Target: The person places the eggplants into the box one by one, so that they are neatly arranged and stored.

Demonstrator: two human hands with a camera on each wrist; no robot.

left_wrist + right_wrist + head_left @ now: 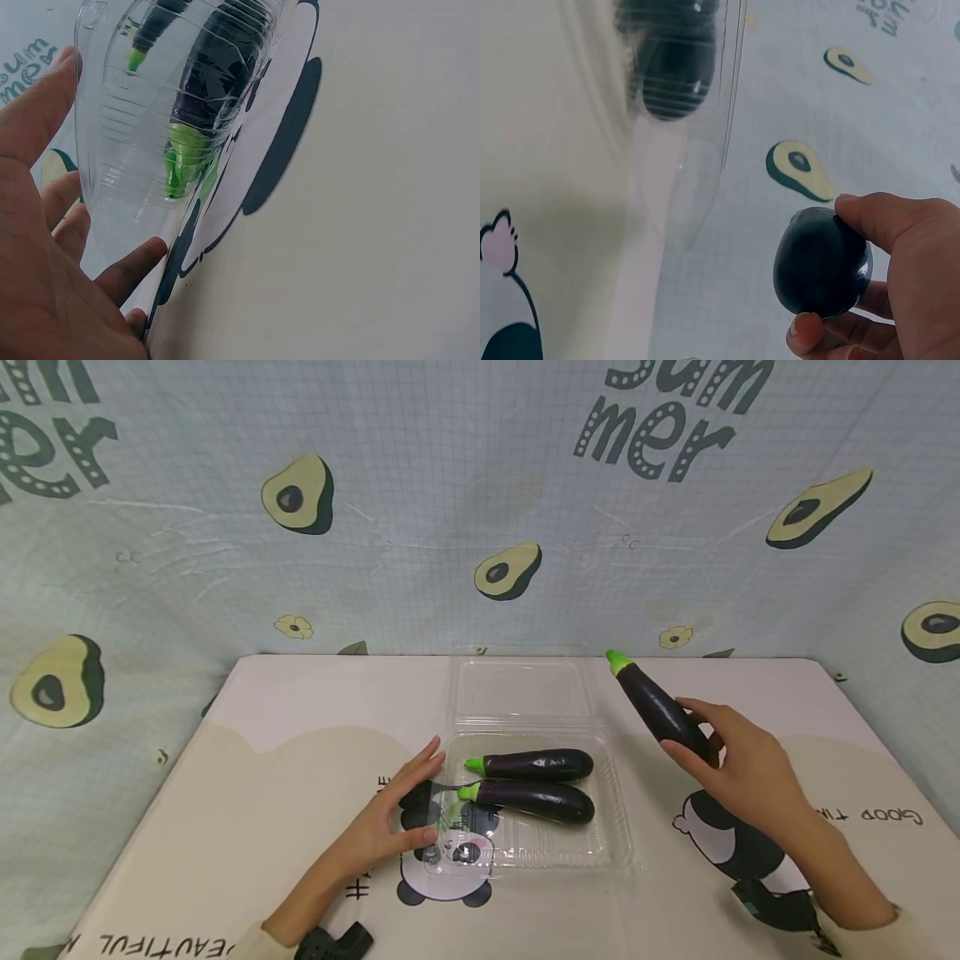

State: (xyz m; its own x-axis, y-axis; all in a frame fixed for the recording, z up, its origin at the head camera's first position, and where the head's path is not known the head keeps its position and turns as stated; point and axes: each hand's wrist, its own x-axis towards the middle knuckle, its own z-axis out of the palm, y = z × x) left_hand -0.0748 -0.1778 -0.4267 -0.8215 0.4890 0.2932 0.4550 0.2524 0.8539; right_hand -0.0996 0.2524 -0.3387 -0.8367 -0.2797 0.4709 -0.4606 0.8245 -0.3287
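Fingers spread, the left hand [393,810] is rested against the left side of a clear box [611,852]; two eggplants [536,801] are laid inside. At right, a third eggplant [660,703] is gripped by its thick end in the right hand [753,768]. Beyond, the lid [523,689] is laid open.

Head view's fwd/down, wrist views closer, all incl. container [551,845].
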